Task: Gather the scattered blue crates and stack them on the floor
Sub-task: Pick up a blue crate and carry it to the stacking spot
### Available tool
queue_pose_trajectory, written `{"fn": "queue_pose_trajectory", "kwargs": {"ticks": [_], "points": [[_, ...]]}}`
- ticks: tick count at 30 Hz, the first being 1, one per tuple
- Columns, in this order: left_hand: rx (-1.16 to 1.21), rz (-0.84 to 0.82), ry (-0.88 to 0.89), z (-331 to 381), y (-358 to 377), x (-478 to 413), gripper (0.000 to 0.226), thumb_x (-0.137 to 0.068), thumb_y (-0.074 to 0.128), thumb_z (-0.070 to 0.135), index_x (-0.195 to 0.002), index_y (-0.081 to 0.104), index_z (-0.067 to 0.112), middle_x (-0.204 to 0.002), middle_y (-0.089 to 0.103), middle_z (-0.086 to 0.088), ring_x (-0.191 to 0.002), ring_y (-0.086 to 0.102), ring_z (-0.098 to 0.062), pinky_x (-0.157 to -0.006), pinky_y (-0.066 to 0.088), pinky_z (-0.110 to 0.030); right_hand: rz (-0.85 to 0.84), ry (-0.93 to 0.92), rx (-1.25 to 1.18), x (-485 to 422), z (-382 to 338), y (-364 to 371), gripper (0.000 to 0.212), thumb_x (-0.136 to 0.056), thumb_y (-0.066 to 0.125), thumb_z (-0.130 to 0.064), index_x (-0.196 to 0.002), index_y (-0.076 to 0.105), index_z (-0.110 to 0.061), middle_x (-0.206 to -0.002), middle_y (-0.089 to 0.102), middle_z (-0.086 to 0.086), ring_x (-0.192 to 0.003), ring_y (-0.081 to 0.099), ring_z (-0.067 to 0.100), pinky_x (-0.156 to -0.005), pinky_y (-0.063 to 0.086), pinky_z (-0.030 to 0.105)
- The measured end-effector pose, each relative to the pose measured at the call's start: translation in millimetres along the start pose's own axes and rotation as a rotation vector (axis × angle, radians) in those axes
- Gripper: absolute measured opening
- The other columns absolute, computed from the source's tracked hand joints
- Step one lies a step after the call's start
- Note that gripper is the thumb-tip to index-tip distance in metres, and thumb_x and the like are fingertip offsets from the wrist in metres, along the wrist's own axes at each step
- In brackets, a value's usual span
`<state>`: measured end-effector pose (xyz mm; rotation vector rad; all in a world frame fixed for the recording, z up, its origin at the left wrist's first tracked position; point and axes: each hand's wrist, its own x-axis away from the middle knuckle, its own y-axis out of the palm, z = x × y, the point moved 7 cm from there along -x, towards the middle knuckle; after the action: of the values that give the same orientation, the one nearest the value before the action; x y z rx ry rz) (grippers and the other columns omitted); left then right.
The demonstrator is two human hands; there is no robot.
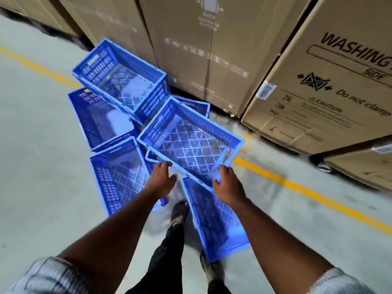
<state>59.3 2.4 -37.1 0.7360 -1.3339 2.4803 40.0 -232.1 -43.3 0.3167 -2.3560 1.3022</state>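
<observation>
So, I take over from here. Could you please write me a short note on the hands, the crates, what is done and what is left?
Hands: the left hand has its fingers on the near rim of the centre crate, but its grip is unclear. The right hand grips the same rim.
Crates: the centre crate lies tilted on the other crates, at least five, jumbled by the cardboard boxes.
Done: the crates are heaped together.
Left: no neat stack yet, so stack them all.

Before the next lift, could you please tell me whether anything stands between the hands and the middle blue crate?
Nothing visible does. The left hand and the right hand both reach the near rim of the middle crate, which lies tilted on other blue crates. Whether they grip it is unclear.
</observation>
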Motion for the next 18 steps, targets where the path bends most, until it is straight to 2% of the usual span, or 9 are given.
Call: {"fn": "queue_pose_trajectory", "kwargs": {"ticks": [5,11,14,18], "points": [[-0.015,0.013,0.014,-11.5,-11.7,-110.5,0.045,-0.085,0.064,0.019,-0.127,0.054,0.007,-0.128,0.052,-0.019,-0.122,0.050,-0.034,-0.101,0.039,-0.037,0.036,0.152,0.036,-83.7,21.3,10.8,0.045,-0.088,0.059,-0.027,-0.126,0.045,-0.008,-0.122,0.050,0.017,-0.112,0.054,0.039,-0.085,0.049,0.045],[-0.107,0.018,0.025,-36.0,-16.4,-223.1,0.046,-0.084,0.064,0.016,-0.128,0.052,0.007,-0.127,0.052,-0.025,-0.119,0.051,-0.039,-0.099,0.039,-0.040,0.069,0.251,-0.007,-163.9,43.7,43.7,0.045,-0.088,0.059,-0.026,-0.126,0.046,-0.006,-0.124,0.049,0.020,-0.113,0.053,0.040,-0.085,0.047,0.045],[-0.130,0.006,0.040,-48.7,-9.4,-266.0,0.048,-0.085,0.064,0.019,-0.130,0.052,0.007,-0.130,0.052,-0.023,-0.121,0.050,-0.038,-0.102,0.038,-0.040,0.136,0.296,-0.073,-188.6,65.7,58.1,0.043,-0.086,0.060,-0.022,-0.125,0.048,-0.007,-0.119,0.052,0.021,-0.110,0.054,0.040,-0.085,0.047,0.045],[-0.193,0.004,0.061,-64.9,-5.7,-307.6,0.048,-0.084,0.065,0.019,-0.128,0.053,0.004,-0.128,0.052,-0.026,-0.121,0.049,-0.040,-0.103,0.039,-0.041,0.244,0.472,-0.207,-203.6,105.0,75.0,0.040,-0.085,0.062,-0.018,-0.122,0.052,-0.007,-0.118,0.054,0.023,-0.110,0.055,0.040,-0.091,0.046,0.046]]}}
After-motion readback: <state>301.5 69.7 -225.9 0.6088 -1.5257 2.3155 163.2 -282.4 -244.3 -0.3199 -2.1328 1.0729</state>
